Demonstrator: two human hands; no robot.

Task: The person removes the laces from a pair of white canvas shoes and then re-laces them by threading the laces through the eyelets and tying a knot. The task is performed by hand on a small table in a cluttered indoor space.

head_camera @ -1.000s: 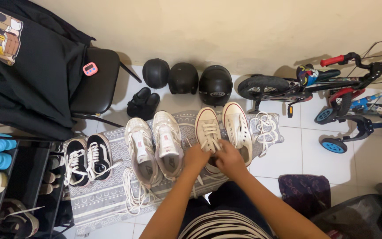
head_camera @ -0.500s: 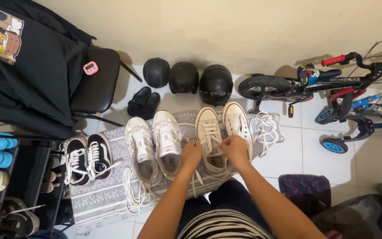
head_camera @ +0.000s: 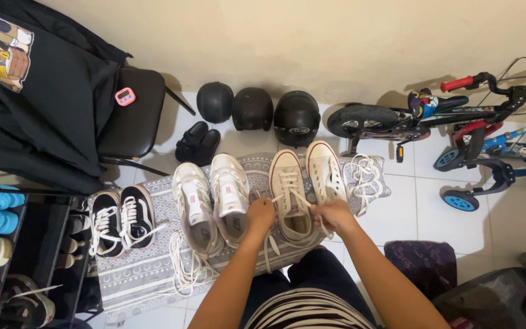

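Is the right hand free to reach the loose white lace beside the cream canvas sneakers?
Probably not yet: the right hand is pulling a lace end; the loose white lace lies unobstructed nearby.

Plain cream plaster wall along the top, scuffed near its foot. White glazed floor tiles with thin dark joints. Black padded chair on thin metal legs at the left, draped with a black printed garment. Dark open shoe rack in the lower left corner. Grey patterned woven mat spread across the tiles. Even, soft indoor light, faint shadows against the wall.
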